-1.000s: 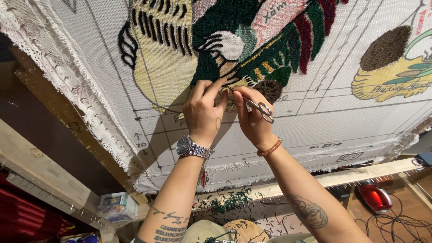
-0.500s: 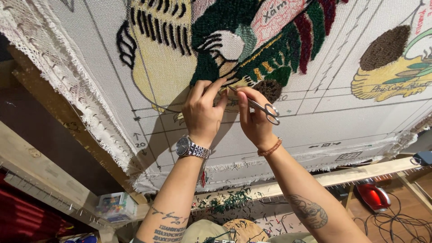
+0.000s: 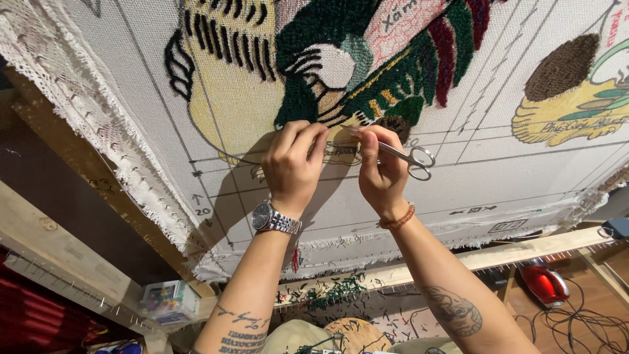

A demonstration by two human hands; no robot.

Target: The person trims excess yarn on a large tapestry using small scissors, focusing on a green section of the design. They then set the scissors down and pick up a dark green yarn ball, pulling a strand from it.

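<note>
A tufted rug cloth [image 3: 498,170] is stretched on a wooden frame, with yellow, green, red and brown yarn patches. My left hand [image 3: 293,162], with a metal watch at the wrist, pinches the cloth at the lower edge of the yellow patch. Right beside it, my right hand [image 3: 383,172], with a bead bracelet, holds small metal scissors [image 3: 406,156]. Their handle loops stick out to the right and the blades point left toward the pinched spot. The blade tips are hidden behind my fingers.
The wooden frame bar [image 3: 524,246] runs below the cloth, with yarn clippings [image 3: 331,295] on the ledge. A small clear box of coloured bits [image 3: 167,300] sits at the lower left. A red tool [image 3: 544,283] and black cables [image 3: 583,324] lie at the lower right.
Both hands stay at the same spot on the cloth. The scissors have shifted slightly, with the handle loops now sticking out further right.
</note>
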